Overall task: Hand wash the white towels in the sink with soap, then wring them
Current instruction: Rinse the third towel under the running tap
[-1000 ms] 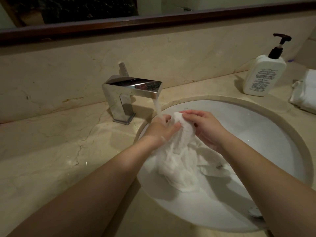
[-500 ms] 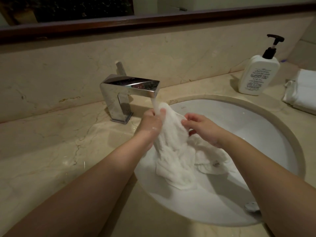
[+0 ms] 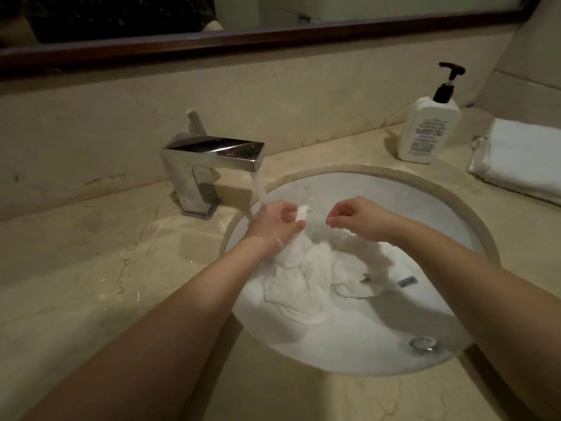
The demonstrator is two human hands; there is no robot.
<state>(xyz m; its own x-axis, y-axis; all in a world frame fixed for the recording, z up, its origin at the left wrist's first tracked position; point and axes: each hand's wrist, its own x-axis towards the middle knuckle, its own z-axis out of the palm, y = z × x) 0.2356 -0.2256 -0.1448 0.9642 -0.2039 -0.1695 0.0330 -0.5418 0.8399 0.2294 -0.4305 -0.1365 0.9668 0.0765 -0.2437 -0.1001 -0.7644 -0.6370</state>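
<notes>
A beige marble counter [image 3: 91, 268] held a round white sink [image 3: 425, 208], with a chrome faucet [image 3: 206, 165] running at the sink's back-left rim. Inside the sink, the left hand [image 3: 273, 223] gripped the bunched top of a wet white towel [image 3: 303, 275] under the stream. The right hand [image 3: 361, 218] hovered just beside it, fingers curled and holding nothing, while a soap bottle [image 3: 428, 129] and 1 folded towel [image 3: 522, 156] sat behind the sink's right rim.

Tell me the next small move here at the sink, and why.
Probably bring the right hand back onto the towel. The left hand alone has a grip on its bunched top under the running faucet; the right hand hovers apart, fingers curled, holding nothing. Rubbing or wringing needs both.
</notes>
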